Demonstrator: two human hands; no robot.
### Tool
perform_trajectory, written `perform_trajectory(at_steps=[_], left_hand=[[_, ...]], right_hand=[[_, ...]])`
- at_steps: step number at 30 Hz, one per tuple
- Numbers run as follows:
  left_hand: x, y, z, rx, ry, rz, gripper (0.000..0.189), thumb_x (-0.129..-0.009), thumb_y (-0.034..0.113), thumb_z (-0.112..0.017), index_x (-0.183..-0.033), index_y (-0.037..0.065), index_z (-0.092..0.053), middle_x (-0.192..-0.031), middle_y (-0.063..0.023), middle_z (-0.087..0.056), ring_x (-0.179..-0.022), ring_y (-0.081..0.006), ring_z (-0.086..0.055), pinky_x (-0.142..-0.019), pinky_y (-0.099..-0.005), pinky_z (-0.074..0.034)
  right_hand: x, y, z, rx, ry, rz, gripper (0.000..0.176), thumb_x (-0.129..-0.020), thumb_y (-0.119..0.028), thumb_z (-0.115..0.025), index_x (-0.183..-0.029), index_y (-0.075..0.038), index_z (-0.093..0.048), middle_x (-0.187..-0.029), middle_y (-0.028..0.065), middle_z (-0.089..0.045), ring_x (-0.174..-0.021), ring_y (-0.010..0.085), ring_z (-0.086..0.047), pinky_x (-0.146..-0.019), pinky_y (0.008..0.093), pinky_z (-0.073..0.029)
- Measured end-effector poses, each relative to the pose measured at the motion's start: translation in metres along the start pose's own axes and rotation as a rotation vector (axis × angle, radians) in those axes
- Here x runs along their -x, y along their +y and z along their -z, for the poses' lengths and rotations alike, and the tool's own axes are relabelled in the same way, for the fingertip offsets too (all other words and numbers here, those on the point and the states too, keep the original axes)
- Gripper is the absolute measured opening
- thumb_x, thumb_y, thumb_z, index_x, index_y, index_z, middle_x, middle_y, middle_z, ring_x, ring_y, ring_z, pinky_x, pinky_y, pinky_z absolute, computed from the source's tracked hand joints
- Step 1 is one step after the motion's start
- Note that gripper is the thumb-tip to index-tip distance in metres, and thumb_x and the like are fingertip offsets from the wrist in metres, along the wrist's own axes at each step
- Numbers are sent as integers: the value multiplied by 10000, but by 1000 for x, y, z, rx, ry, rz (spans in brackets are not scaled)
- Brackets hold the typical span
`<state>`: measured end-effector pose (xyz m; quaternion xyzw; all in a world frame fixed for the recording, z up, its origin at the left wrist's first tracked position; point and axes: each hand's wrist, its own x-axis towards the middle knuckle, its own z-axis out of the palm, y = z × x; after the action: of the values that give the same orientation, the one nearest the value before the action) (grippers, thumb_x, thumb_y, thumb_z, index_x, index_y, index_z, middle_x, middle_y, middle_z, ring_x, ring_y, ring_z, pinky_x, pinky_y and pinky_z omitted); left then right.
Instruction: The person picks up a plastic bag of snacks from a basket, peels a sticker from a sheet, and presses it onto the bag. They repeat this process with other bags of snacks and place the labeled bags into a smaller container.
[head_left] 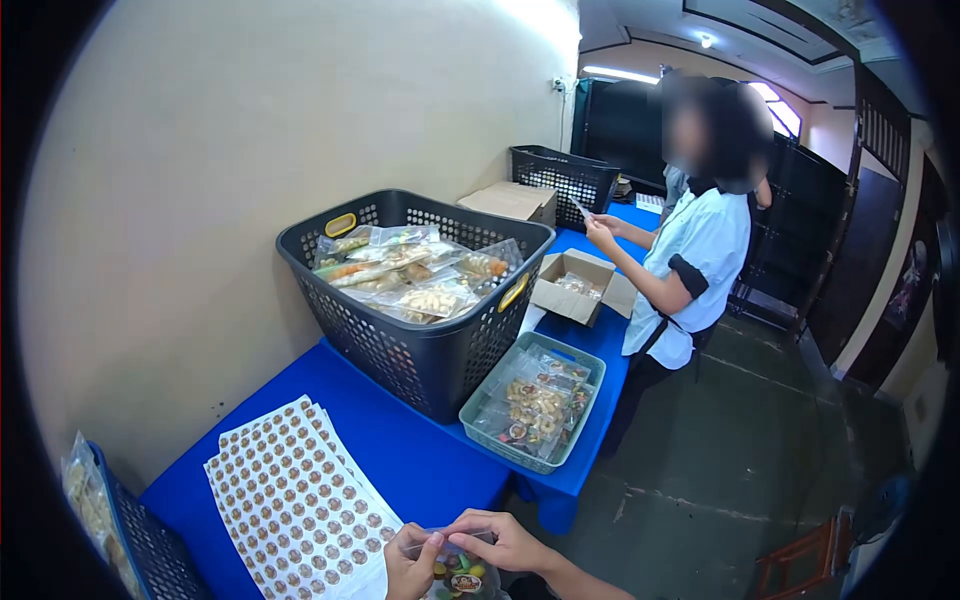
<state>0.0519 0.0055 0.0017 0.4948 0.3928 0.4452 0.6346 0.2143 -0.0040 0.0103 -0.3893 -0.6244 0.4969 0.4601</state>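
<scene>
Both my hands pinch the top edge of a clear plastic pouch (465, 578) at the bottom of the view. Colourful pieces show inside it, and a round brown label is on its front. My left hand (408, 565) grips the pouch's upper left side, thumb on top. At the upper right edge, my right hand (500, 541) has its thumb and fingers closed on the plastic. Sheets of round stickers (300, 500) lie on the blue table just left of my hands. The pouch's lower end is cut off by the frame.
A large dark basket (400, 355) full of snack packets stands on the blue tablecloth (455, 465). Beside it are a green tray (470, 425) of labelled packets and an open cardboard box (562, 303). Another person (700, 240) stands at the table's right side. A blue basket (150, 540) is at lower left.
</scene>
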Motion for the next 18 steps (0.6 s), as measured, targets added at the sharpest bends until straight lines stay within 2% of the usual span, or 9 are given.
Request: perform_trajectory(at_steps=[1, 2, 4, 6, 7, 11, 13, 16, 18], left_hand=[[0, -1, 1, -2, 14, 0, 137, -813, 127, -555, -741, 19, -510, -729, -40, -587, -640, -89, -560, -514, -181, -443], [1, -3, 1, -17, 17, -27, 125, -813, 125, -554, -790, 7, -520, -756, -54, -589, -667, -100, -566, -539, -191, -452], [-1, -5, -4, -28, 35, -60, 132, -813, 123, -553, -839, -5, -530, -783, -68, -591, -694, -111, -572, -565, -201, -461], [-1, 0, -14, -172, 96, -186, 185, -825, 118, -533, -934, -30, -528, -808, -86, -593, -718, -135, -583, -592, -218, -471], [-3, 7, -15, -178, 42, -132, 239, -831, 115, -520, -1007, -47, -508, -848, -111, -591, -763, -157, -585, -630, -237, -477], [-23, -4, -29, -157, 63, -30, 243, -837, 107, -510, -1023, -49, -501, -881, -123, -586, -782, -169, -583, -671, -249, -474], [-32, -4, -43, -147, 97, -50, 239, -840, 106, -504, -1022, -49, -506, -861, -115, -590, -775, -166, -584, -670, -245, -473], [-51, -13, -56, -102, 139, -68, 240, -849, 109, -490, -1029, -47, -510, -837, -94, -596, -758, -147, -581, -658, -237, -466], [-61, -18, -59, -298, 74, -80, 259, -847, 118, -496, -1051, -42, -499, -856, -80, -595, -725, -122, -574, -640, -232, -459]], right_hand=[[-3, -2, 1, 51, 17, 49, 162, -809, -113, -539, -911, -8, -608, -806, 54, -565, -693, 123, -558, -601, 250, -436], [-5, 1, 0, 45, 4, 48, 162, -809, -113, -539, -911, -8, -608, -806, 54, -565, -693, 123, -558, -601, 250, -436], [-8, 9, 2, 248, 124, 176, 152, -787, -103, -558, -890, 1, -600, -757, 73, -560, -649, 144, -558, -586, 254, -435], [-15, 7, 7, 330, 117, 137, 142, -779, -99, -564, -870, 5, -594, -744, 79, -555, -654, 156, -562, -593, 257, -439], [-17, 7, 10, 416, 129, 95, 133, -771, -95, -569, -851, 10, -589, -732, 86, -550, -659, 169, -567, -600, 260, -442], [-27, 16, 32, 442, 93, 100, 128, -775, -105, -568, -822, 14, -577, -730, 90, -542, -692, 176, -575, -618, 262, -448], [-32, 14, 51, 255, 44, 71, 135, -781, -103, -560, -842, 16, -577, -761, 102, -548, -733, 184, -574, -645, 267, -447], [-40, 14, 83, 231, -93, 113, 151, -783, -107, -560, -863, 20, -580, -796, 113, -553, -768, 187, -569, -670, 269, -443], [-44, 22, 96, 204, -133, 93, 163, -778, -116, -569, -871, 17, -589, -799, 110, -563, -774, 196, -566, -682, 279, -440]])
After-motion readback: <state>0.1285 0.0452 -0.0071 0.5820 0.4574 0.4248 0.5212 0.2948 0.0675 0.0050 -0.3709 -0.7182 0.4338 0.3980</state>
